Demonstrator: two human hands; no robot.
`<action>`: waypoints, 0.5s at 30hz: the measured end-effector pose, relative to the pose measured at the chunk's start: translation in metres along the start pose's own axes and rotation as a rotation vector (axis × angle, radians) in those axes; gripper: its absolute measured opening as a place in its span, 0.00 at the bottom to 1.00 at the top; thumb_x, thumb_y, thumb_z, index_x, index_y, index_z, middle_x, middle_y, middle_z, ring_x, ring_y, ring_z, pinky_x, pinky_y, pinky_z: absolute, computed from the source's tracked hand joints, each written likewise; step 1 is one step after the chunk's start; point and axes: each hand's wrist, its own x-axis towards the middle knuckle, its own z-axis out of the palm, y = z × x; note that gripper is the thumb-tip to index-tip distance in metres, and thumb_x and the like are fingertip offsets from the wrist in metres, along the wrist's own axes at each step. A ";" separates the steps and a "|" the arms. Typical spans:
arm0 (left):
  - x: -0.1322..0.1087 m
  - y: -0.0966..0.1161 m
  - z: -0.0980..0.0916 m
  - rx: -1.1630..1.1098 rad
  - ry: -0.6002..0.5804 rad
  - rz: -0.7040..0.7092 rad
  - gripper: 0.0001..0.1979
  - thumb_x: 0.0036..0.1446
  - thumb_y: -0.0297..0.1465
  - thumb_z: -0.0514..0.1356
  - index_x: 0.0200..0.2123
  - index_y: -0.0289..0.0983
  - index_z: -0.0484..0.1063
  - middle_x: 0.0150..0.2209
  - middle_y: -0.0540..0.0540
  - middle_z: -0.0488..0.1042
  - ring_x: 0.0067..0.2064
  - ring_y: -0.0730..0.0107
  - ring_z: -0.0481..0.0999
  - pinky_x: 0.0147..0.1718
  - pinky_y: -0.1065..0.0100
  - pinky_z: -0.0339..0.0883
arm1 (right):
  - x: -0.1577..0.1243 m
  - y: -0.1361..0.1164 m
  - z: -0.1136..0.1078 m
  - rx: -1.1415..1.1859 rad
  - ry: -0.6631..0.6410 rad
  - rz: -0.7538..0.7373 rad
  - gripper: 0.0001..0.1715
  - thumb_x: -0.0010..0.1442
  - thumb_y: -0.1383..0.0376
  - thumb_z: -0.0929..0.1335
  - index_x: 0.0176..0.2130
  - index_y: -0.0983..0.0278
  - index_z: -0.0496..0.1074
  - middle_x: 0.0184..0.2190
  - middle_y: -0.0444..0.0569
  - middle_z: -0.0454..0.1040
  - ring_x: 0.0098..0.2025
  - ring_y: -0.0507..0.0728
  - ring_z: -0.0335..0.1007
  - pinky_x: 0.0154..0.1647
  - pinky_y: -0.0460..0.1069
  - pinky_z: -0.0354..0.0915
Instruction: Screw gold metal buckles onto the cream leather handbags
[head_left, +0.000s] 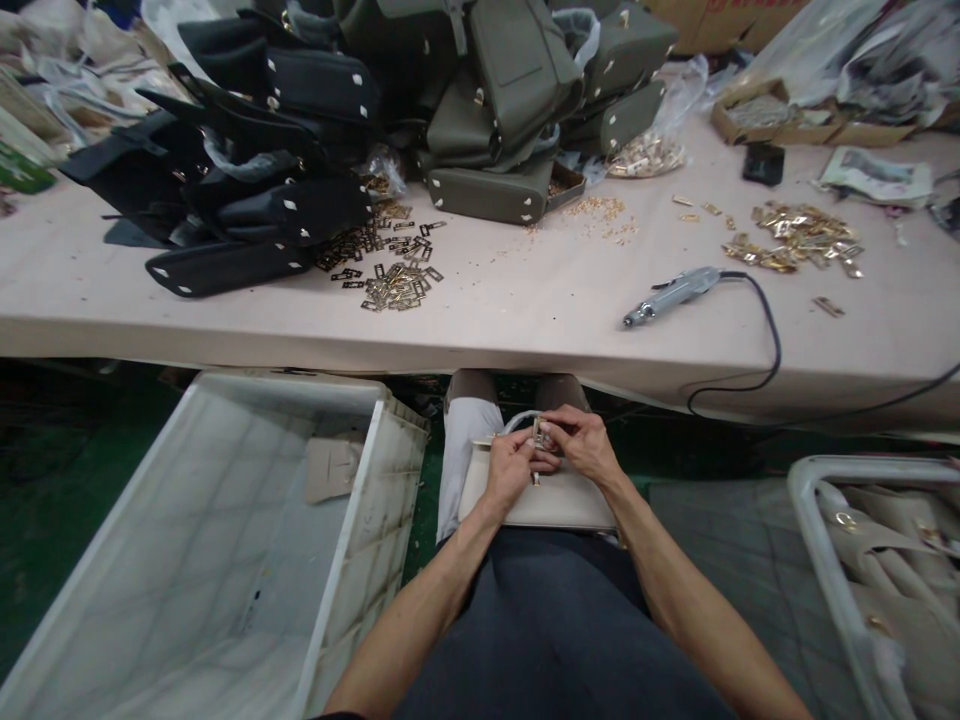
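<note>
A cream handbag (566,508) rests across my lap, its pale handle (517,420) curving up behind my fingers. My left hand (516,468) and my right hand (585,442) meet over the bag, with fingertips closed around a small gold metal clasp (538,432). Fingers cover part of the clasp, so how it sits against the bag is hard to see. On the table beyond lies a grey electric screwdriver (671,297) with a dark cord. Gold fittings (806,237) like the clasp are heaped at the table's right.
Black handbags (255,210) and olive handbags (487,195) are piled on the table (525,320). Flat metal plates (397,285) and tiny gold parts (600,215) lie before them. A white bin (375,500) stands at left; another bin (806,520) at right holds beige bags.
</note>
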 end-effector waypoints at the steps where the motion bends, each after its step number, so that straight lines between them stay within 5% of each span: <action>1: 0.000 0.001 0.000 0.002 0.002 0.000 0.21 0.57 0.36 0.63 0.50 0.29 0.79 0.40 0.36 0.83 0.32 0.59 0.86 0.31 0.64 0.81 | 0.000 -0.001 0.000 -0.007 -0.004 -0.006 0.15 0.61 0.55 0.72 0.42 0.61 0.83 0.33 0.50 0.77 0.34 0.56 0.73 0.35 0.49 0.67; 15: 0.001 -0.003 -0.003 0.015 -0.008 0.016 0.23 0.59 0.38 0.64 0.52 0.29 0.78 0.36 0.38 0.82 0.32 0.58 0.86 0.33 0.62 0.82 | -0.004 -0.003 0.006 -0.083 0.027 -0.063 0.13 0.63 0.58 0.71 0.44 0.60 0.84 0.34 0.50 0.77 0.35 0.55 0.73 0.35 0.49 0.66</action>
